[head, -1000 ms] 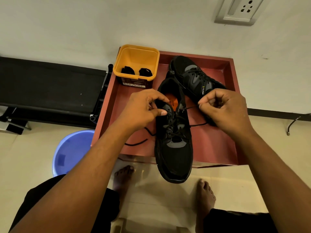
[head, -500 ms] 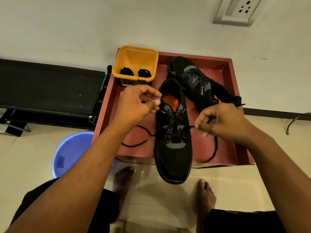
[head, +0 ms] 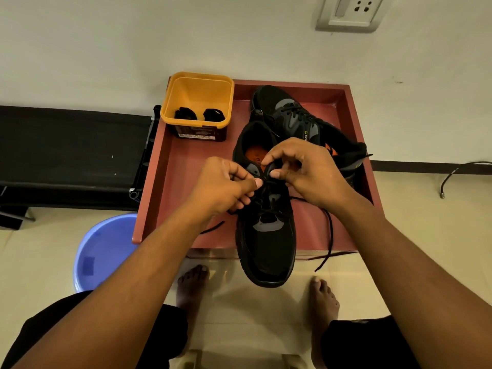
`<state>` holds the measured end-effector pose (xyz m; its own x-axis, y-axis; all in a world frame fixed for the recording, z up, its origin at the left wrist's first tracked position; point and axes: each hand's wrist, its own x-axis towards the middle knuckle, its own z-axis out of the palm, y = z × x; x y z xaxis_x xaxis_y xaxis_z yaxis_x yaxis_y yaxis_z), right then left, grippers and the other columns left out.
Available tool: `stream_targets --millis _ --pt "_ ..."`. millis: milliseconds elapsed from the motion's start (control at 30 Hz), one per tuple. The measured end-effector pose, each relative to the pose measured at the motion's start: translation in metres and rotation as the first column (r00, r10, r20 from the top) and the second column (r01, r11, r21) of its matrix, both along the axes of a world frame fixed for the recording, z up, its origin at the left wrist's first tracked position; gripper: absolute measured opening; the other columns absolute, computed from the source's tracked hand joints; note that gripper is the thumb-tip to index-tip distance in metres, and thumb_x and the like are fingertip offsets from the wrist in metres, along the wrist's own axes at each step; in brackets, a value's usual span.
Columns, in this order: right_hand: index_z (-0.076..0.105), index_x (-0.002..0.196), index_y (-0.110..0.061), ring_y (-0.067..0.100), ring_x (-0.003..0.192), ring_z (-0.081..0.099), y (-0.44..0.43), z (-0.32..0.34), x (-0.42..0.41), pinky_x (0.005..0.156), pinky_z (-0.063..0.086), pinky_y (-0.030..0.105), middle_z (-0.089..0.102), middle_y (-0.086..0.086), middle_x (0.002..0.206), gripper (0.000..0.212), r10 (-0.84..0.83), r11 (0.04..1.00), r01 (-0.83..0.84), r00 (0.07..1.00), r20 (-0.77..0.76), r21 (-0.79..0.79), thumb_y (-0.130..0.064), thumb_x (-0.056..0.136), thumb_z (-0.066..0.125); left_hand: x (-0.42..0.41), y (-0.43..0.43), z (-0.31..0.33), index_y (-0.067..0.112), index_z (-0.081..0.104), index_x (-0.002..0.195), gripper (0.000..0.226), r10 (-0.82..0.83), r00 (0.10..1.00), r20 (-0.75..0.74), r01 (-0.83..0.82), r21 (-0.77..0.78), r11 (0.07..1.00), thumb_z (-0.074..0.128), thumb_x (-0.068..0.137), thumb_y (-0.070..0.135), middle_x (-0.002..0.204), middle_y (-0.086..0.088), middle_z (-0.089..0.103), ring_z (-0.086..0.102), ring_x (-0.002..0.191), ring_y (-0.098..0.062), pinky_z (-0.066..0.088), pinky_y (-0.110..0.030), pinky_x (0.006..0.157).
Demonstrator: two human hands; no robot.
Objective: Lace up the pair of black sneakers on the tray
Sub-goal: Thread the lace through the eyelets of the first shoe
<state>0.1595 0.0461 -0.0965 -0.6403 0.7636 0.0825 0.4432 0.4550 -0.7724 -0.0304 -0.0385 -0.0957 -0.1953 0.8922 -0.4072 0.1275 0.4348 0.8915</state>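
Observation:
A black sneaker (head: 267,249) with an orange insole lies on the red tray (head: 170,182), its toe hanging over the front rim. My left hand (head: 226,186) and my right hand (head: 306,169) meet over its upper eyelets, each pinching the black lace (head: 331,235) between thumb and fingers. One loose lace end trails over the tray's front right rim, another lies left of the shoe. The second black sneaker (head: 292,115), laced, lies behind at the tray's back right.
A yellow tub (head: 198,89) holding two black bundles stands at the tray's back left. A blue bucket (head: 103,251) sits on the floor to the left, beside a black bench (head: 66,153). My bare feet are under the tray's front edge. A wall rises behind.
Both hands have come together over the shoe's tongue; the right hand moved up and left from beside the shoe. The right lace end now hangs over the tray's front rim.

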Motion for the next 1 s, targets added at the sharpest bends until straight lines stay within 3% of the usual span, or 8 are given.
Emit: stream_targets --millis 300,433,567,733,900,1000 --pt "0.078 0.101 -0.019 0.021 0.07 0.064 -0.001 -0.008 0.002 0.07 0.061 0.047 0.067 -0.005 0.109 0.024 -0.058 0.996 0.052 0.995 -0.081 -0.079 -0.001 0.085 0.082 -0.009 -0.003 0.008 0.0 0.069 0.084 0.012 -0.11 0.992 0.059 0.115 -0.089 0.989 0.076 0.09 0.008 0.062 -0.008 0.065 0.063 0.053 -0.017 0.053 -0.026 0.05" --pt "0.078 0.101 -0.02 0.023 0.07 0.064 0.001 -0.009 0.002 0.068 0.061 0.047 0.066 -0.005 0.109 0.023 -0.065 0.992 0.056 0.995 -0.075 -0.113 -0.003 0.085 0.083 -0.003 -0.004 0.004 0.0 0.071 0.088 0.022 -0.034 0.999 0.001 0.034 -0.026 0.999 0.081 0.088 0.019 0.064 -0.007 0.067 0.06 0.051 -0.016 0.051 -0.028 0.049" --pt "0.078 0.099 -0.026 0.019 0.07 0.063 0.002 -0.009 0.002 0.071 0.062 0.044 0.068 -0.005 0.109 0.028 -0.056 0.994 0.048 0.995 -0.081 -0.101 -0.004 0.083 0.084 -0.017 -0.005 0.012 -0.004 0.07 0.093 0.019 -0.19 0.981 0.028 0.192 -0.086 0.978 0.079 0.089 0.012 0.069 -0.012 0.068 0.065 0.056 -0.016 0.053 -0.024 0.052" --pt "0.078 0.099 -0.025 0.023 0.071 0.062 0.004 -0.011 0.003 0.068 0.064 0.041 0.067 0.0 0.11 0.027 -0.051 0.99 0.038 0.994 -0.093 -0.139 -0.003 0.084 0.083 -0.013 -0.003 0.004 0.003 0.072 0.085 0.019 -0.074 0.997 -0.016 0.074 0.0 0.997 0.083 0.085 0.018 0.066 -0.01 0.069 0.065 0.061 -0.025 0.054 -0.032 0.056" --pt "0.078 0.101 -0.017 0.016 0.069 0.059 0.003 -0.011 0.003 0.069 0.064 0.04 0.067 0.002 0.11 0.024 -0.066 0.982 0.042 0.99 -0.126 -0.182 -0.001 0.084 0.083 -0.032 -0.006 0.015 -0.003 0.073 0.093 0.021 -0.296 0.955 0.019 0.296 -0.093 0.951 0.081 0.086 0.015 0.071 -0.011 0.072 0.069 0.064 -0.016 0.057 -0.024 0.059" --pt "0.078 0.102 -0.014 0.018 0.068 0.06 0.002 -0.013 0.002 0.069 0.064 0.04 0.067 0.003 0.112 0.023 -0.074 0.979 0.046 0.988 -0.136 -0.2 0.0 0.084 0.082 -0.027 -0.007 0.012 0.001 0.073 0.094 0.029 -0.155 0.988 0.009 0.156 -0.028 0.987 0.085 0.081 0.023 0.077 -0.017 0.073 0.069 0.068 -0.023 0.058 -0.03 0.061"
